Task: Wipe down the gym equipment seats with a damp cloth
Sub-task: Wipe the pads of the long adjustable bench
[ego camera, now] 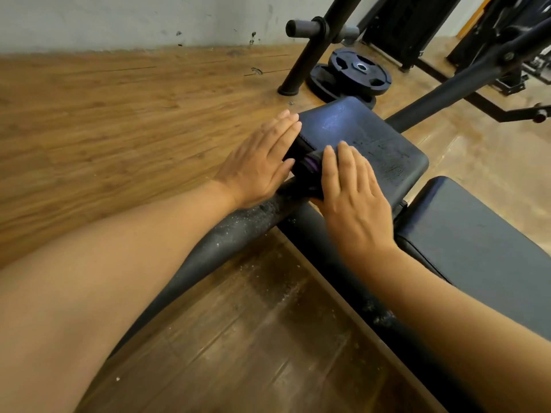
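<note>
The left hand (262, 162) lies flat against the near-left edge of the seat (366, 141), its fingers (286, 129) straight and pressed together. Just right of it sits the cloth (310, 165) — a dark bunch with a bit of purple, squeezed between the two hands at the seat's near edge. The right hand (354, 189) lies flat on top of the cloth, fingers straight and close together, tips on the seat. Neither hand curls round the cloth; they only press it.

What could go wrong: the cloth is bunched up and at the very edge, so I think a push could roll it off onto the floor (119, 114), which looks dusty. A dirty cloth would smear the seat. Pressing with flat hands also gives little hold, so it may slip.

The seat is long from the near-right to the far-left, its narrow end pointing away toward the weight plates (357, 73). To its right lies the back pad (483, 228).
</note>
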`<state>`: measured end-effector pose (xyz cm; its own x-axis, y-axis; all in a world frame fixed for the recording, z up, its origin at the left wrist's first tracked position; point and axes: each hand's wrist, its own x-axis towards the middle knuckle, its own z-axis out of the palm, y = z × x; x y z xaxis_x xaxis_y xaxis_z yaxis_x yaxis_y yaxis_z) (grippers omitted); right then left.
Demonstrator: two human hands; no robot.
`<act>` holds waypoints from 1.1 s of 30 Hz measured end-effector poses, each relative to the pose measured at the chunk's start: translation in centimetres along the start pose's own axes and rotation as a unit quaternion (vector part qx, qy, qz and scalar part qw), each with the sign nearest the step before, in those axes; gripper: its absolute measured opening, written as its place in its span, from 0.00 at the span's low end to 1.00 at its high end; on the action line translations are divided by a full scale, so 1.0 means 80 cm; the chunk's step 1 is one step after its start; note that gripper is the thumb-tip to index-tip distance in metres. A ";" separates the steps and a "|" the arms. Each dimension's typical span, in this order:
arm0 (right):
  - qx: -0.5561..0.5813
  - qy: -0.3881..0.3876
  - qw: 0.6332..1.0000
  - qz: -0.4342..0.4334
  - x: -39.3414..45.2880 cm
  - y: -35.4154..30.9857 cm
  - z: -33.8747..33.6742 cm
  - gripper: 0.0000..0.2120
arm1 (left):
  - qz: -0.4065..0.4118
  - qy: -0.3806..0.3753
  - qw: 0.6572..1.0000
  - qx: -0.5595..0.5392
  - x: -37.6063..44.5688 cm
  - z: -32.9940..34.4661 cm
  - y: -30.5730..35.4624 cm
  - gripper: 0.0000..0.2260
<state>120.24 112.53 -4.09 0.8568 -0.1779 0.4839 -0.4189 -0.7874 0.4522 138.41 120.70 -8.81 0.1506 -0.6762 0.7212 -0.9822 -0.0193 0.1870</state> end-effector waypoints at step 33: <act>0.035 0.029 0.996 0.082 -0.157 0.062 -0.042 0.20 | 0.041 -0.027 0.999 0.000 0.002 0.026 0.149 0.21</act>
<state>106.40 112.87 -5.39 0.7589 -0.2746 0.5905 -0.5284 -0.7897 0.3119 126.49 118.80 -7.88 0.0627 -0.7148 0.6965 -0.9910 0.0380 0.1282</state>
